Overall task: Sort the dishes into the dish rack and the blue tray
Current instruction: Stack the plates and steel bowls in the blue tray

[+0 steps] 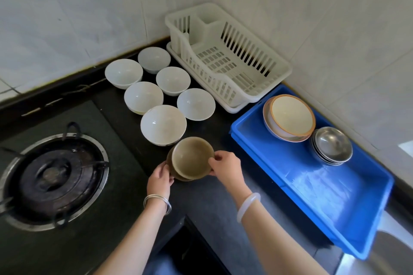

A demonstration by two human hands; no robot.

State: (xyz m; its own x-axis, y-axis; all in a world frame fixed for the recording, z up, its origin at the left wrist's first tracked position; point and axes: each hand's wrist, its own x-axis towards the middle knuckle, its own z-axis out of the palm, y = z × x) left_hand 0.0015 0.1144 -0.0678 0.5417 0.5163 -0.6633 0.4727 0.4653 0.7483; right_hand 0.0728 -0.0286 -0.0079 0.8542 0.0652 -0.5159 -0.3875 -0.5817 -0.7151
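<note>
A stack of olive-brown bowls (191, 158) sits on the dark counter in front of me. My left hand (159, 177) grips its left side and my right hand (225, 165) grips its right rim. Behind the stack stand several white bowls (163, 124), upright and side by side. The white dish rack (225, 56) stands in the corner with nothing in it. To the right lies the blue tray (330, 196), holding stacked cream bowls with orange rims (290, 116) and stacked steel bowls (332, 145) at its far end.
A gas burner (52, 179) fills the left of the counter. Tiled walls close the corner behind the rack and tray. A steel sink edge (388, 250) shows at the lower right. Bare counter lies between my arms and the tray.
</note>
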